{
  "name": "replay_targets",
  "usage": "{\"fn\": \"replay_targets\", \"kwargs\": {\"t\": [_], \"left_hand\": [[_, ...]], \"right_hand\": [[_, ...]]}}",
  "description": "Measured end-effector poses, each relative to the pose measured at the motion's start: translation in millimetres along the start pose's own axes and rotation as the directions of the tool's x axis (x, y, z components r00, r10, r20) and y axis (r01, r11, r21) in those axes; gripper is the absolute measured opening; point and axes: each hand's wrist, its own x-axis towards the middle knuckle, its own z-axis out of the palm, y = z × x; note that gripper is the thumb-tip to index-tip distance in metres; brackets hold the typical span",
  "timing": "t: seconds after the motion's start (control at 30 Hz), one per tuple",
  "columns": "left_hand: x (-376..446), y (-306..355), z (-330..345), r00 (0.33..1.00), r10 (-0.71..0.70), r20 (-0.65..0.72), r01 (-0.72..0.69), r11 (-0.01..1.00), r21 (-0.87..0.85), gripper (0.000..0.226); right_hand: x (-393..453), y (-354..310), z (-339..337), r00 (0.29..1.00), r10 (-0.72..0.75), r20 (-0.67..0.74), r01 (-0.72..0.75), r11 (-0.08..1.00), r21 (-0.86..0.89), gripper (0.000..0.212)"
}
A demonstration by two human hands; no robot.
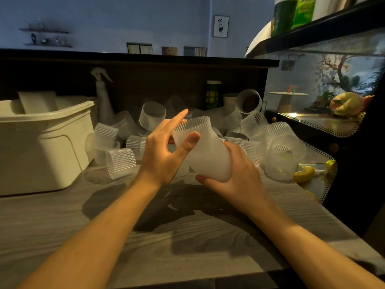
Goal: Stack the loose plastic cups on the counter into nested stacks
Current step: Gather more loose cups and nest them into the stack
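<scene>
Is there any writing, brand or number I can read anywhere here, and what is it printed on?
Nothing here reads clearly.
Dark green bottle behind the cup pile: yellow characters on its label, too blurred to read.
Bright green package on the upper shelf: pale lettering, too blurred and cut off.
Dark green canister beside it: no legible text.
Framed picture on the wall: a drawing, no readable words.

Your right hand cups the base of a tilted stack of ribbed cups above the counter; your left hand touches its rim with thumb and straight fingers. Loose cups lie heaped from 10 to 2 o'clock, a white bin at 9.
</scene>
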Motion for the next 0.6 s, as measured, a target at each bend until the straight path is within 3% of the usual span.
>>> {"fn": "replay_targets", "kwargs": {"t": [0.1, 0.23, 0.3, 0.37, 0.47, 0.53, 0.6], "left_hand": [[-5, 2, 11, 0.983, 0.105, -0.151, -0.103, 0.994, 0.023, 0.072], [-10, 0, 15, 0.991, 0.067, 0.120, -0.088, 0.981, 0.176, 0.086], [-6, -4, 7, 0.981, 0.062, 0.183, -0.098, 0.976, 0.196, 0.088], [5, -10, -3, 0.995, 0.033, 0.098, -0.052, 0.978, 0.201, 0.076], [29, -28, -16, 0.991, 0.005, -0.133, 0.052, 0.904, 0.424, 0.065], [47, -42, -22, 0.981, -0.077, -0.177, 0.165, 0.808, 0.565, 0.077], [63, -55, -26, 0.954, -0.257, -0.157, 0.295, 0.690, 0.661, 0.096]], "right_hand": [[0, -4, 4, 0.999, 0.045, -0.012, -0.044, 0.995, 0.088, 0.087], [0, 2, 1, 0.995, 0.098, -0.019, -0.096, 0.990, 0.100, 0.092], [0, 6, -1, 0.994, 0.105, -0.019, -0.104, 0.991, 0.084, 0.092], [0, 6, -1, 0.993, 0.114, -0.023, -0.111, 0.989, 0.099, 0.091], [2, 6, 1, 0.990, 0.141, -0.029, -0.137, 0.983, 0.124, 0.091], [4, 9, 2, 0.987, 0.159, -0.038, -0.152, 0.979, 0.136, 0.091], [5, 11, 2, 0.983, 0.179, -0.032, -0.172, 0.973, 0.151, 0.090]]}}
